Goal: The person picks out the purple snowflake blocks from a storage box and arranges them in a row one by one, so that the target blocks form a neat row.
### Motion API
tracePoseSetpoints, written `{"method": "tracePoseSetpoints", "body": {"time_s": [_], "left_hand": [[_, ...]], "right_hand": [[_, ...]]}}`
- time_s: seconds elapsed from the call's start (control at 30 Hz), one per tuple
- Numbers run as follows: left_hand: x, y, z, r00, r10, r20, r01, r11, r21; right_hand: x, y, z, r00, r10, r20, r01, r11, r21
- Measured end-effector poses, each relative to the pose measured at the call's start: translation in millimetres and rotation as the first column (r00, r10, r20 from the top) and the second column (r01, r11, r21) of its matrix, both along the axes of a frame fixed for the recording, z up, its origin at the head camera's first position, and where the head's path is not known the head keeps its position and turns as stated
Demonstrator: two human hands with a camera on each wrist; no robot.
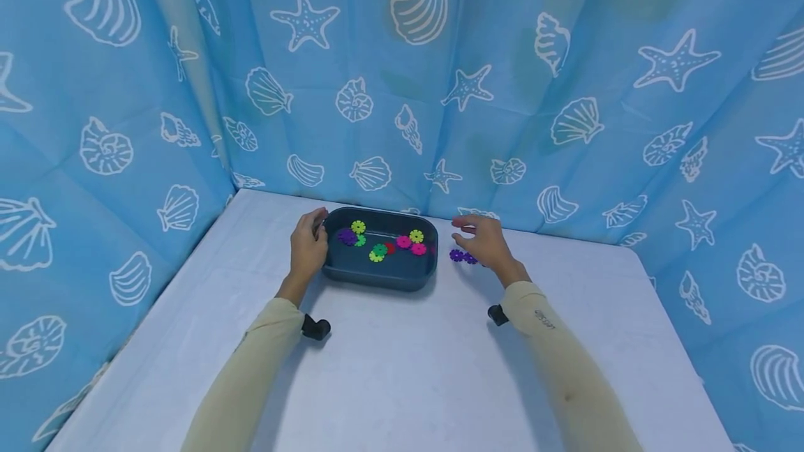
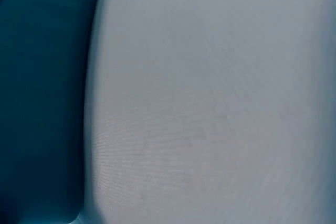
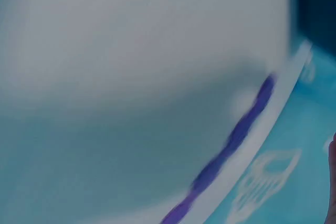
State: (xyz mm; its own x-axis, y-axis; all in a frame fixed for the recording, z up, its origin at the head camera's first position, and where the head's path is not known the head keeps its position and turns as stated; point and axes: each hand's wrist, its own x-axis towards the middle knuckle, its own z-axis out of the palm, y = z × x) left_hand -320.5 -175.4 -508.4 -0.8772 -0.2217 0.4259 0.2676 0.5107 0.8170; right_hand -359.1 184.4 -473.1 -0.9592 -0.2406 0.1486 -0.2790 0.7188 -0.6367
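Observation:
A dark grey plastic tub (image 1: pixel 377 280) holds several toothed plastic discs: yellow ones (image 1: pixel 417 236), pink ones (image 1: pixel 403 242), green ones (image 1: pixel 380 249), purple ones (image 1: pixel 346 236) and a bit of red. At its left end my left hand (image 1: pixel 308 243) grips the rim with curled fingers. My right hand (image 1: pixel 486 239) is off the tub's right side, thumb and fingers apart with nothing between them. Just below those fingers lies a row of linked purple discs (image 1: pixel 456 255), partly hidden by the hand. The right wrist view shows this purple row (image 3: pixel 231 140) edge-on.
A white-covered table (image 1: pixel 402 368) spreads out under both arms. Behind it and at both sides hangs a blue curtain (image 1: pixel 389 131) printed with white shells and starfish, close along the table's back edge. A black wrist camera (image 1: pixel 315 328) sits at the left cuff.

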Motion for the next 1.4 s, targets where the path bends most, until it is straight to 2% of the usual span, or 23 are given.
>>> {"method": "tracePoseSetpoints", "body": {"time_s": [0.17,0.33,0.47,0.57,0.67,0.73,0.9,1.1,1.2,1.4], "left_hand": [[-1.8,-5.2,-0.5,1.000,-0.024,-0.001,0.024,0.999,0.031],[-3.0,-6.5,-1.2,0.999,-0.044,0.016,0.042,0.995,0.090],[-3.5,-7.1,-2.4,0.995,-0.080,0.052,0.069,0.979,0.191],[-3.5,-7.4,-0.6,0.989,-0.107,0.101,0.080,0.966,0.244],[-2.6,-9.9,6.7,0.978,-0.114,0.173,0.077,0.976,0.204],[-3.3,-12.8,11.2,0.972,-0.100,0.214,0.074,0.989,0.127],[-5.5,-22.9,21.3,0.967,-0.082,0.243,0.095,0.995,-0.043],[-8.2,-31.4,29.9,0.943,-0.098,0.318,0.123,0.991,-0.060],[-9.0,-33.6,29.3,0.941,-0.125,0.313,0.148,0.988,-0.050],[-9.1,-31.9,17.6,0.965,-0.136,0.223,0.150,0.987,-0.050]], "right_hand": [[-5.8,-55.8,-1.9,0.989,0.127,-0.073,-0.133,0.988,-0.075],[-7.0,-103.3,-10.7,0.964,0.239,-0.121,-0.255,0.957,-0.140],[-3.8,-129.9,-20.1,0.945,0.306,-0.116,-0.321,0.935,-0.152],[-1.3,-138.9,-26.9,0.942,0.327,-0.077,-0.334,0.935,-0.120],[-1.2,-139.7,-28.2,0.946,0.321,-0.045,-0.324,0.942,-0.092],[-3.2,-139.3,-27.5,0.947,0.320,-0.032,-0.322,0.943,-0.082],[-9.3,-153.3,-26.8,0.932,0.358,-0.058,-0.361,0.931,-0.050],[-9.5,-181.6,-29.3,0.924,0.381,-0.043,-0.382,0.924,-0.031],[-10.1,-192.5,-31.6,0.921,0.388,-0.032,-0.388,0.922,0.009],[-14.6,-203.6,-34.3,0.925,0.379,-0.031,-0.373,0.919,0.131]]}}
